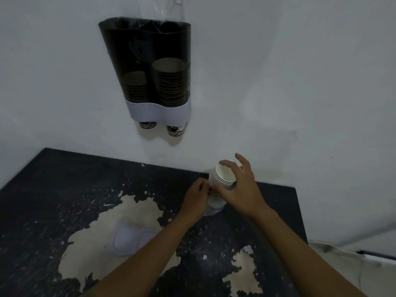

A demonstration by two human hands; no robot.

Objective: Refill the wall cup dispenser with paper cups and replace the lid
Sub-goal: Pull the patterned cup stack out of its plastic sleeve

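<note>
Cups point(222, 179) form a short nested stack standing at the back of the worktop point(64, 189), just beside the wall. Right hand point(240, 189) grasps the stack near its rim; left hand point(196, 197) pinches its lower side. Risk: uneven pull may separate or crush the nested cups. Dispenser point(150, 67) hangs open above, both tubes part-filled; lid point(128, 241) lies on the worktop near the left forearm. Room above is unobstructed.
</note>
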